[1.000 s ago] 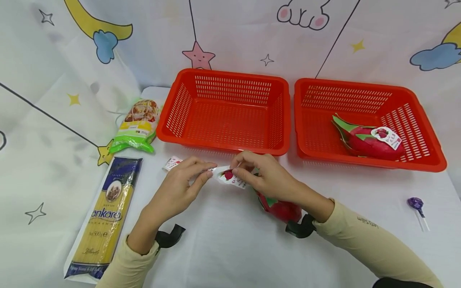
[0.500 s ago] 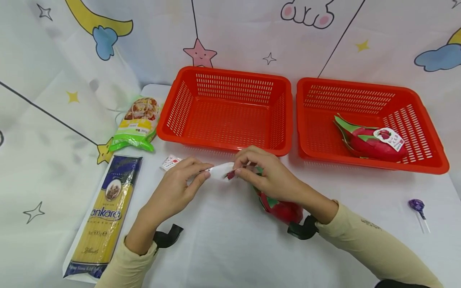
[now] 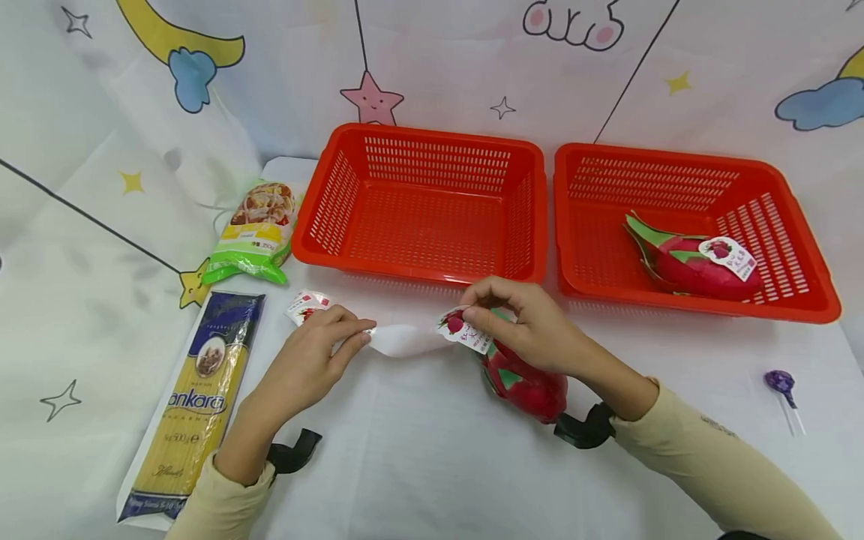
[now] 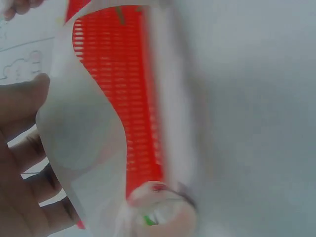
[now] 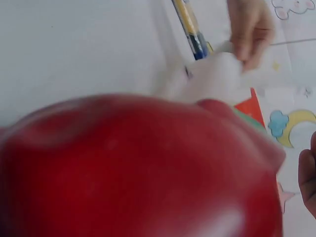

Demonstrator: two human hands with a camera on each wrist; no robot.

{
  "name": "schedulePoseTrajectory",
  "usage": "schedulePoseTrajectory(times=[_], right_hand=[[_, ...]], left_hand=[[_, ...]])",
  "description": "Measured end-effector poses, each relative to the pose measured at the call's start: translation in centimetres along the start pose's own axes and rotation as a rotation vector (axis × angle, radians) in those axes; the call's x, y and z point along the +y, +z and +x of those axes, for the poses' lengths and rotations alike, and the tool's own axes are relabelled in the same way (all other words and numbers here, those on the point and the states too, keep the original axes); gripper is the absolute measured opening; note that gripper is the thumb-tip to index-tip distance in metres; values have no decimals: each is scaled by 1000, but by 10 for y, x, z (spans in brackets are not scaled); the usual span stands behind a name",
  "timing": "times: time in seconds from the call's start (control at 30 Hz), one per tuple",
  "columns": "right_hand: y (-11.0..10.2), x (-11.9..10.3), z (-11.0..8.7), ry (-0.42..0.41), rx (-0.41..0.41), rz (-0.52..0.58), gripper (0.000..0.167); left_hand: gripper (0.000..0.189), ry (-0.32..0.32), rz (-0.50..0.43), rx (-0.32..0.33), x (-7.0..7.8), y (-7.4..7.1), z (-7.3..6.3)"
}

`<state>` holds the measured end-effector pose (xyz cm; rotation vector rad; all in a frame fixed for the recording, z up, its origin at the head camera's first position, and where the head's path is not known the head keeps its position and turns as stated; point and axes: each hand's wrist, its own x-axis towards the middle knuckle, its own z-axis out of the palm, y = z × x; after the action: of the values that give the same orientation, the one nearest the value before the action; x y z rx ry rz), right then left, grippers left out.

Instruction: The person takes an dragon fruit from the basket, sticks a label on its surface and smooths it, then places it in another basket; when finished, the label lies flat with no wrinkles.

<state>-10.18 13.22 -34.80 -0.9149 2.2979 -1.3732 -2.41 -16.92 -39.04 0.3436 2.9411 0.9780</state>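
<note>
My left hand (image 3: 317,356) pinches one end of a strip of white backing paper (image 3: 401,341), which stretches across towards my right hand (image 3: 529,322). Between thumb and fingers the right hand pinches a white sticker (image 3: 466,330) printed with a red dragon fruit, its left edge right at the paper's end. Just below that hand a red dragon fruit (image 3: 529,382) with green scales lies on the table; it fills much of the right wrist view as a blurred red shape (image 5: 148,168). Seen from the left wrist, the paper (image 4: 84,133) hangs in front of the fingers.
Two red baskets stand at the back; the right basket (image 3: 594,281) holds another dragon fruit (image 3: 702,274) bearing a sticker. More printed stickers (image 3: 306,305) lie beside my left hand. At left are a spaghetti pack (image 3: 192,409) and a green food bag (image 3: 255,236); a purple lollipop (image 3: 781,384) lies far right.
My hands have moved apart, left hand leftward and right hand rightward. The sticker has come away from most of the backing paper, which now shows as a longer white strip.
</note>
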Motion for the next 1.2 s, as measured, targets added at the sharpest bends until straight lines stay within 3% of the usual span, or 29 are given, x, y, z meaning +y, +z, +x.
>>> schedulePoseTrajectory(times=[0.33,0.47,0.57,0.7,0.8,0.9,1.03,1.2], right_hand=[[-16,17,-23,81,62,-37,13],[-23,19,-34,126,91,-46,13],[-27,21,-41,139,111,-58,14],[-32,24,-48,132,138,-74,16],[-37,23,-57,135,166,-92,17],[-40,22,-68,149,198,-116,18],[-40,21,-83,140,223,-129,17],[-36,23,-97,123,235,-107,19]], left_hand=[[20,-43,236,-67,-18,23,1],[22,-47,281,-83,-16,26,2],[23,-27,284,-54,-9,25,5],[20,72,225,66,12,23,13],[17,200,116,179,37,23,24],[13,341,-10,248,67,27,35],[12,453,-119,202,103,42,49],[16,424,-227,11,128,64,65]])
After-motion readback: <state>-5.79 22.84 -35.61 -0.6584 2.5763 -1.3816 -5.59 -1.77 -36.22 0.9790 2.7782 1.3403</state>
